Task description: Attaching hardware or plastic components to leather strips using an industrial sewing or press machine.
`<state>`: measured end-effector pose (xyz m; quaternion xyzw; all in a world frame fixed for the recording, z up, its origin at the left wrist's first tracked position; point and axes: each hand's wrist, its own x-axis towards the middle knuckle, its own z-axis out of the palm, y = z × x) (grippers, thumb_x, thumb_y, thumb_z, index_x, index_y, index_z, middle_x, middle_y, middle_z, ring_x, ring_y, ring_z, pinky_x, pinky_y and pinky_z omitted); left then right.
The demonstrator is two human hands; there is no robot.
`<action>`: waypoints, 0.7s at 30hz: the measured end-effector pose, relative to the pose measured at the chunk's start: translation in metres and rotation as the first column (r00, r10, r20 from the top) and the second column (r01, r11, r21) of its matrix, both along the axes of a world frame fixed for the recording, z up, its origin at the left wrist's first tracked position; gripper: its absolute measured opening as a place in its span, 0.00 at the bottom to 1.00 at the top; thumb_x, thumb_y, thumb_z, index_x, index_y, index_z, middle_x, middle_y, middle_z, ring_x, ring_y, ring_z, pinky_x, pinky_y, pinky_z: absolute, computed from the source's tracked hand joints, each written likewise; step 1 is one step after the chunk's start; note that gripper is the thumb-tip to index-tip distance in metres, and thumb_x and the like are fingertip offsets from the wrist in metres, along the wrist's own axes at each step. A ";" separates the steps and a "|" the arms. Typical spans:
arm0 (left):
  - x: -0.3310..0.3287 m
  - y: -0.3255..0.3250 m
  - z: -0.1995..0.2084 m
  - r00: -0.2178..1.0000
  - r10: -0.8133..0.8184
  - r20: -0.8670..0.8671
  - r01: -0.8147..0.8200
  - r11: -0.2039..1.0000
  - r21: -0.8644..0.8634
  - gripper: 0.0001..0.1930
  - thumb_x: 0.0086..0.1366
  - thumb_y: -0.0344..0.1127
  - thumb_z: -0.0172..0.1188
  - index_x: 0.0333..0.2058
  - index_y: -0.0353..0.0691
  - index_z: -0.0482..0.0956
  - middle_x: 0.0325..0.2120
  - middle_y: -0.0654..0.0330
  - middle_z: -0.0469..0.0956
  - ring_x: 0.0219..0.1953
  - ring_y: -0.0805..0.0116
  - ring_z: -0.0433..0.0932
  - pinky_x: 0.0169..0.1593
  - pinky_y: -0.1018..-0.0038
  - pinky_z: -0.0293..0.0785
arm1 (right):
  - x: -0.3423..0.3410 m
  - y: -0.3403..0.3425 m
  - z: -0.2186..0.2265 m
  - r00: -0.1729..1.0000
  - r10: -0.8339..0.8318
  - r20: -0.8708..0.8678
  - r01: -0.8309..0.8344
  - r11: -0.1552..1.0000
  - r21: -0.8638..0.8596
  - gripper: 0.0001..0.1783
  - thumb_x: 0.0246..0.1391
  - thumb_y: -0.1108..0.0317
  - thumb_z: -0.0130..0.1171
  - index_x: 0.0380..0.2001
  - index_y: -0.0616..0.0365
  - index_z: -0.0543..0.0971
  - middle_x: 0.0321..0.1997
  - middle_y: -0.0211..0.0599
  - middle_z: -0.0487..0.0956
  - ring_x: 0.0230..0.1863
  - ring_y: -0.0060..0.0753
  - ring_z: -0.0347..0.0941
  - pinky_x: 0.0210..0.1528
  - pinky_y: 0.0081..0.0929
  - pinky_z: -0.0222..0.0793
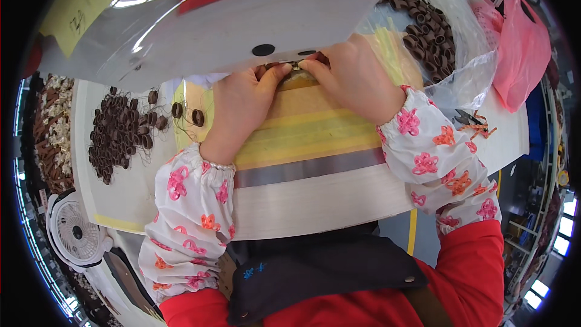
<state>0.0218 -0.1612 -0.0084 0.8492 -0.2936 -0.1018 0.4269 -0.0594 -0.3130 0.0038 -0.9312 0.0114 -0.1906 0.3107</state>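
My left hand (245, 98) and my right hand (358, 82) meet at the far middle of the work table, fingertips pinched close together. What lies between them is small and mostly hidden under the edge of a large glossy pale grey machine body (242, 27), so its kind cannot be made out. Yellow tape strips (302, 136) cover the surface beneath my wrists. To the left of my left hand lies a heap of small dark brown loops (115, 133) with loose threads. Two single brown loops (197, 117) rest nearer to that hand.
A clear plastic bag (475, 79) with many brown loops (430, 36) stands at the far right, beside a pink plastic bag (521, 54). Dark thread snips (465, 117) with an orange cord lie near my right sleeve. A white fan (75, 231) is at the lower left.
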 end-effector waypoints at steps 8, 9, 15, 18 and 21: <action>0.003 0.003 -0.004 0.996 0.063 -0.059 -0.060 0.997 0.045 0.16 0.53 0.45 0.60 0.23 0.34 0.78 0.10 0.69 0.68 0.14 0.84 0.61 0.20 0.83 0.59 | 0.004 0.003 0.000 1.000 0.004 0.011 -0.003 0.999 -0.051 0.08 0.41 0.71 0.57 0.22 0.65 0.71 0.20 0.49 0.73 0.26 0.50 0.70 0.28 0.39 0.66; 0.002 0.002 -0.003 0.997 0.059 -0.053 -0.057 0.997 0.046 0.16 0.53 0.45 0.60 0.24 0.34 0.78 0.10 0.70 0.68 0.14 0.85 0.61 0.20 0.83 0.59 | 0.004 0.003 0.001 1.000 0.005 0.001 -0.005 0.998 -0.064 0.08 0.41 0.71 0.57 0.22 0.65 0.71 0.20 0.49 0.73 0.26 0.50 0.70 0.28 0.39 0.66; -0.001 0.001 0.001 0.999 0.046 -0.020 -0.046 0.998 0.035 0.15 0.54 0.44 0.60 0.25 0.34 0.78 0.10 0.70 0.69 0.15 0.86 0.61 0.20 0.84 0.59 | 0.001 -0.001 -0.001 1.000 -0.007 -0.012 0.007 1.000 -0.017 0.08 0.42 0.71 0.56 0.22 0.65 0.71 0.20 0.50 0.73 0.26 0.50 0.71 0.28 0.39 0.67; 0.000 0.003 -0.002 0.998 0.047 -0.042 -0.047 0.999 0.006 0.15 0.54 0.43 0.60 0.26 0.34 0.78 0.11 0.70 0.69 0.15 0.86 0.61 0.20 0.83 0.58 | 0.004 0.003 0.001 1.000 0.029 -0.001 -0.029 0.996 -0.085 0.07 0.41 0.71 0.55 0.22 0.65 0.71 0.20 0.49 0.74 0.26 0.50 0.71 0.28 0.39 0.68; -0.002 0.003 0.004 0.998 0.040 -0.048 -0.038 0.998 0.049 0.14 0.54 0.41 0.60 0.26 0.33 0.78 0.11 0.70 0.69 0.15 0.85 0.61 0.20 0.83 0.58 | 0.004 0.001 0.000 0.993 -0.025 -0.118 0.019 0.998 -0.056 0.07 0.41 0.71 0.56 0.22 0.64 0.71 0.21 0.47 0.74 0.26 0.49 0.72 0.28 0.38 0.68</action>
